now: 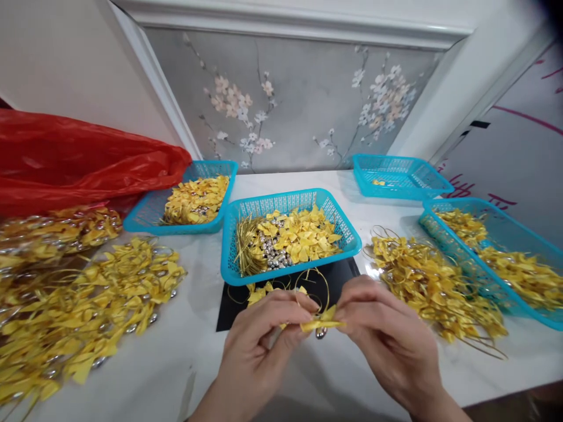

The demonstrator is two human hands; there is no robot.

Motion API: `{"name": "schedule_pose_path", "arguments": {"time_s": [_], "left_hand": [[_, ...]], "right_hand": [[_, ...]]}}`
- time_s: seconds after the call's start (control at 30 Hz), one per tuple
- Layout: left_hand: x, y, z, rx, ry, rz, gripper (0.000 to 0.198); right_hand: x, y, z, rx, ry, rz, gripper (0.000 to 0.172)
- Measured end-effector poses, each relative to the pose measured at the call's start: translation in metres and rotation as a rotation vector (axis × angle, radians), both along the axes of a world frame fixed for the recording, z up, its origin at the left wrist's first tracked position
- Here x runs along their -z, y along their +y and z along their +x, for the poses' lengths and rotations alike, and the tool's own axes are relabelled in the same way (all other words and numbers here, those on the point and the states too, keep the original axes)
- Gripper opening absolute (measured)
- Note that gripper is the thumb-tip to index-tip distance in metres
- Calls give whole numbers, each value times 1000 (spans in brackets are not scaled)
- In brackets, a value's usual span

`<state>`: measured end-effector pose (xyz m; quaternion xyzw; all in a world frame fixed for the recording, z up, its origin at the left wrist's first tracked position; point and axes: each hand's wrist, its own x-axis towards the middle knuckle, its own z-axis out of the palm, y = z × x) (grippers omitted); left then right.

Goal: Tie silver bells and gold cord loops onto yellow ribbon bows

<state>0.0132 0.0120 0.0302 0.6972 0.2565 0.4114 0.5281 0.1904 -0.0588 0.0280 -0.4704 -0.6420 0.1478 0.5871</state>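
Observation:
Between my two hands is a yellow ribbon bow (324,324), with a small silver bell (321,333) hanging under it and a loop of gold cord (326,287) rising above. My left hand (264,334) pinches the bow's left end between thumb and fingers. At the opposite end, my right hand (387,334) grips the ribbon the same way. Just beyond my fingers, a blue basket (290,274) holds gold ties, silver bells and yellow bows. A black mat (229,310) lies partly under it, with a few yellow bows (260,293) on it.
Piles of bows with bells lie on the left (105,305) and right (435,287) of the white table (202,363). More blue baskets stand at back left (145,214), back right (396,190) and far right (497,281). A red plastic bag (88,155) covers the left back.

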Motion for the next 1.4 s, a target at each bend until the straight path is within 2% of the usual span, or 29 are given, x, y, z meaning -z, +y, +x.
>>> {"name": "schedule_pose_path", "arguments": {"time_s": [0.13,0.27,0.3,0.4,0.53,0.67,0.93,1.07,1.2,1.4], "left_hand": [[-1,1,-2,2,-1,126,49],[-2,1,-2,-12,1,182,53],[-2,1,-2,-6,5,200,54],[-2,2,-2,16,36,269,52],[-4,3,-1,14,75,367,51],[-5,3,-1,-13,63,386,56],[-2,-1,-5,-72,32,420,64],[-1,-2,-7,-90,27,437,67],[4,-4,-10,-111,42,439,68],[12,-5,-13,-124,36,434,66]], "right_hand": [[2,-3,4,-35,-29,54,31],[2,-8,8,-84,33,-94,10],[0,-8,9,-79,64,-138,8],[-9,-9,8,-27,118,-208,18],[-17,-6,7,-43,28,-232,7],[-17,-3,9,-19,-45,-149,19],[-15,-5,9,21,-44,27,33],[-15,-5,8,-15,-48,47,31],[-15,-3,5,-68,-96,72,22],[-15,-2,2,-36,-147,80,16]]}}
